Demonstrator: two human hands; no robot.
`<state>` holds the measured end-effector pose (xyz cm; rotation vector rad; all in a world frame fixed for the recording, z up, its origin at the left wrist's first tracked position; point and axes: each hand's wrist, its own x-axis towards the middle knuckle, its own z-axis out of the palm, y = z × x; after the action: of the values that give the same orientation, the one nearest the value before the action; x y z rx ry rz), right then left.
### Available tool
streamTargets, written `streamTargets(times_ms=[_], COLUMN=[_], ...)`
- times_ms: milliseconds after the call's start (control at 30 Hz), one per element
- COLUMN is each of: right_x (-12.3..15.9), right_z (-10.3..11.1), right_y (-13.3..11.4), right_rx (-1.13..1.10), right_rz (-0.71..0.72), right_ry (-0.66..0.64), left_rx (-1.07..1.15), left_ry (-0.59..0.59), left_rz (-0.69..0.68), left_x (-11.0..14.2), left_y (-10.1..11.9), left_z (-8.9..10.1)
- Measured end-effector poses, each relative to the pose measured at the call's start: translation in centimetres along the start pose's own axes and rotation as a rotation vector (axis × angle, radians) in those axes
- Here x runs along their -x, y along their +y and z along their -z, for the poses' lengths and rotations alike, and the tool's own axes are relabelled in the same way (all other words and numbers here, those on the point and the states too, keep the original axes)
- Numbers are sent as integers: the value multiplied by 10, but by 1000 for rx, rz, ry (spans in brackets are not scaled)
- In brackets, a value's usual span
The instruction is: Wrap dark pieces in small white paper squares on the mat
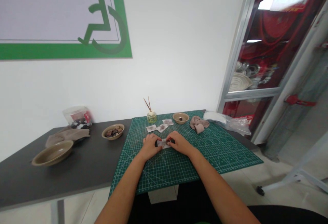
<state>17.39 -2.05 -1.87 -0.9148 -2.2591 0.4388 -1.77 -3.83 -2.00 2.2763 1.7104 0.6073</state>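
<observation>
A small pale paper card (162,144) with a grey print lies on the green cutting mat (205,152) between my hands. My left hand (150,146) rests at the card's left side, thumb and fingers bent in and closed on its edge. At the right side, my right hand (179,142) is closed in a pinch over the card. Something dark shows between its thumb and fingers, too small to name. Just beyond my hands lie three similar cards (162,127) with dark flower-like prints.
Behind the cards stands a reed diffuser (151,117). A bowl (180,118) holding a small dark piece and a crumpled cloth (199,124) are right. Left are a bowl of small blocks (113,132), a larger bowl (53,154), another cloth (67,135) and a clear tub (77,116).
</observation>
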Motion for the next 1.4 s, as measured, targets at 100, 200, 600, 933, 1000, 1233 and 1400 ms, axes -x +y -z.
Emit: streamTargets(times_ms=[100, 200, 600, 933, 1000, 1233, 1400], right_x=[1, 0, -1, 1, -1, 0, -1], right_z=[2, 0, -1, 0, -2, 0, 0], right_y=[1, 1, -1, 5, 3, 4, -1], right_rx=[20, 29, 29, 16, 18, -10, 16], right_rz=[6, 49, 56, 2, 34, -22, 31], right_ry=[12, -11, -25, 15, -4, 26, 12], left_rx=[1, -6, -21, -21, -25, -8, -13], left_ry=[5, 1, -6, 0, 0, -4, 1], left_rz=[-2, 6, 6, 1, 7, 14, 9], left_x=[0, 0, 0, 0, 0, 1, 0], left_y=[1, 1, 2, 0, 0, 1, 1], left_z=[0, 0, 1, 0, 0, 1, 1])
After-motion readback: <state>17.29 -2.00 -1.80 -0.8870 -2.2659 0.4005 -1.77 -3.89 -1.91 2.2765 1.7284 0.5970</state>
